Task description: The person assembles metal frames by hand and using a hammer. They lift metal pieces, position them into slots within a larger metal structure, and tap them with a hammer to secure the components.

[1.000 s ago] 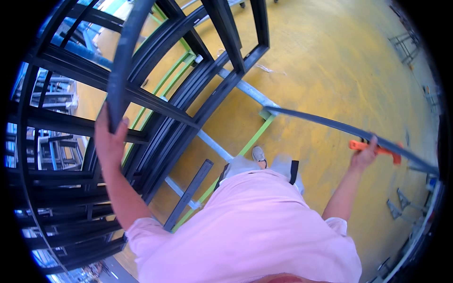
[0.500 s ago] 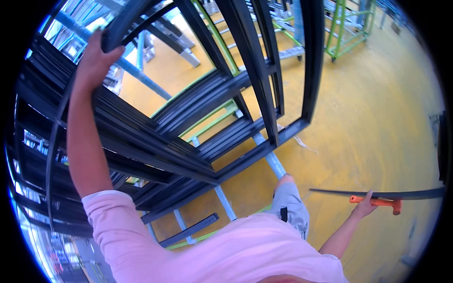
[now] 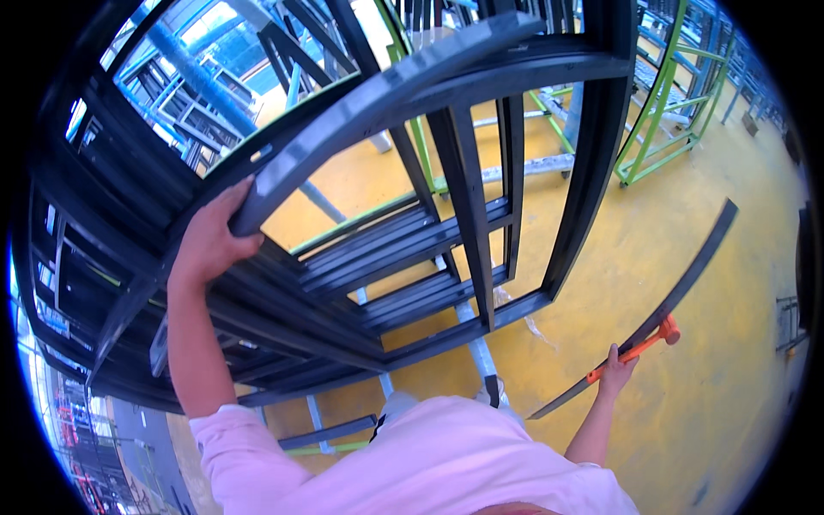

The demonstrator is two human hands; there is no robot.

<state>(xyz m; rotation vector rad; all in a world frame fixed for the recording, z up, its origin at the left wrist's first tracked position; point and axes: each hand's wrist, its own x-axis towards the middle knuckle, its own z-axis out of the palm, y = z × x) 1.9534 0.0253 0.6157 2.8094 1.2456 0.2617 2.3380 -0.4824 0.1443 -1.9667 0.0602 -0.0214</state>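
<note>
My left hand is closed around the near end of a long dark grey metal bar. The bar slants up and away to the right, across the front of several black metal window-like frames standing upright together. Held out low on the right, my right hand grips an orange hammer together with a long thin dark strip. The hammer's head points up and to the right. The strip runs diagonally past it, beyond the hand at both ends.
Light metal rails extend below the frames toward me. A short dark bar lies low on the left. Farther off at the right stands a green wheeled rack. The floor is yellow, with a plastic scrap near the frames.
My left hand has come down and right with the bar, which now lies across the frames' front. The strip and hammer in my right hand have swung from level to a steep diagonal.
</note>
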